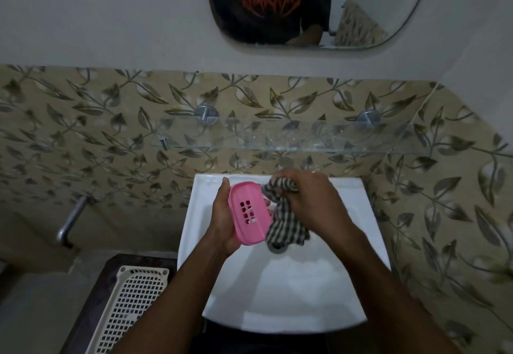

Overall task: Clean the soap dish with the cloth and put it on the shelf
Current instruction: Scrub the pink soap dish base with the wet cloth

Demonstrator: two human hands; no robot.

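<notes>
At the centre of the frame the left hand (223, 221) is cupping the pink plastic soap dish (248, 212) from its left side and underneath, fingers curled around the far rim and the palm supporting the near end, so the dish is sitting tilted with its slotted face turned up and toward the right. Just beside it the right hand (306, 196) is closing tightly on a bunched checked cloth (286, 221), with one wad poking out past the fingers and touching the dish's upper right rim while the rest is hanging limp below. The dish's long axis is running from the upper left toward the lower right of the frame, so the cloth is lying directly to the right of the dish's open face; the right hand is the nearer one for wiping, and a short sweep leftward looks like all the next stroke needs. The dish is smooth, rigid and oval with a cluster of drain slots; the cloth is soft, woven and crumpled. Both are being held over the glossy white ceramic washbasin (369, 242). Above them, across the middle of the frame, the clear glass shelf (347, 137) is waiting on round metal brackets against the leaf-patterned tiles, and the dish is not yet on it.
</notes>
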